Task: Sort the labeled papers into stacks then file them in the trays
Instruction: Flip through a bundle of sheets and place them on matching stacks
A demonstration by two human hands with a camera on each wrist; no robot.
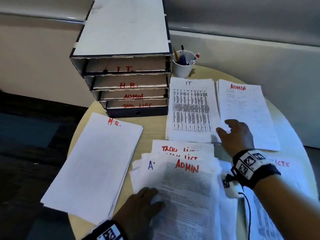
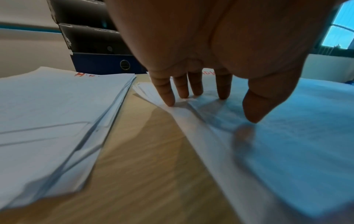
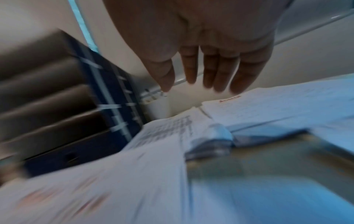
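Fingers (image 2: 166, 94) of the left hand (image 1: 143, 201) press straight down on the unsorted pile (image 1: 181, 187) at lower centre of the head view, pinning it without curling round anything. The top sheet there reads ADMIN (image 1: 187, 168), its long axis running up the frame. The right hand (image 1: 237, 134) hangs loose and empty at centre right, fingers extended over the seam between the IT stack (image 1: 192, 108) and the ADMIN stack (image 1: 245, 110). The matching stack therefore lies up and to the right of the pinned sheet, directly under the right hand, which is likely the nearer one to carry the sheet across. The HR stack (image 1: 93, 161) sits at lower left, well apart. The trays (image 1: 128, 84), labelled to match, stand at upper centre.
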